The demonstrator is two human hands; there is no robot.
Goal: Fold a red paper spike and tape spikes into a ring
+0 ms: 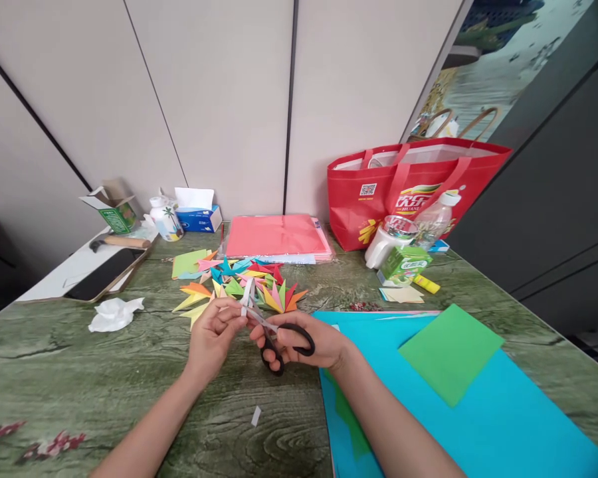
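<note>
My right hand [299, 340] grips a pair of black-handled scissors [268, 323], fingers through the loops, blades pointing up and left. Between the fingers of my left hand [218, 332] is a narrow white strip [248, 295], pinched at its lower part. The scissor blades meet or cross this strip close to my left fingertips; whether they cut into it I cannot tell. Just behind both hands lies a cluster of colourful folded paper pieces [282, 293], pointed like star tips. A small white scrap [256, 416] rests on the table in front of my hands.
Blue paper sheets [458, 425] with a green square [451, 352] on top cover the right side. Behind stand a red bag [359, 219], a white mug [380, 247], a bottle and a green carton [403, 265]. A phone [104, 273], hammer and crumpled tissue [114, 315] lie left.
</note>
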